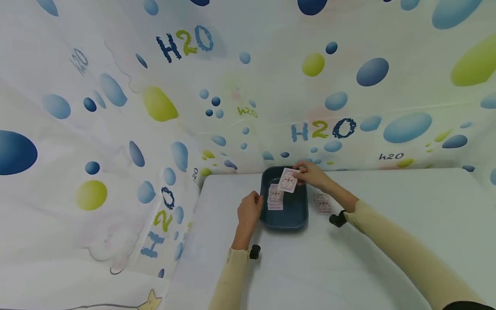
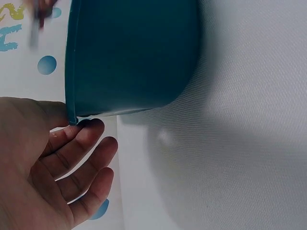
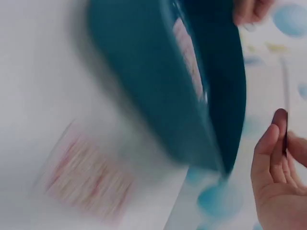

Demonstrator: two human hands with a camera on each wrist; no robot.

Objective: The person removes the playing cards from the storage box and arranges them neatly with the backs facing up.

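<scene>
A dark teal tray (image 1: 296, 217) stands on the white table, and its left rim is pinched between the thumb and fingers of my left hand (image 1: 249, 211). In the left wrist view that hand (image 2: 53, 163) shows the thumb at the rim and the other fingers loosely bent below. My right hand (image 1: 314, 175) pinches a playing card (image 1: 288, 181), patterned back up, above the tray. The right wrist view shows the held card edge-on in the right hand (image 3: 283, 167). Inside the tray, to the left, lie several overlapping playing cards (image 1: 275, 201).
Right of the tray, more patterned cards (image 1: 322, 203) lie on the table (image 1: 360, 258), blurred in the right wrist view; their number cannot be told. A white cloth (image 1: 271, 86) with blue and green spots hangs behind the table and along its left side.
</scene>
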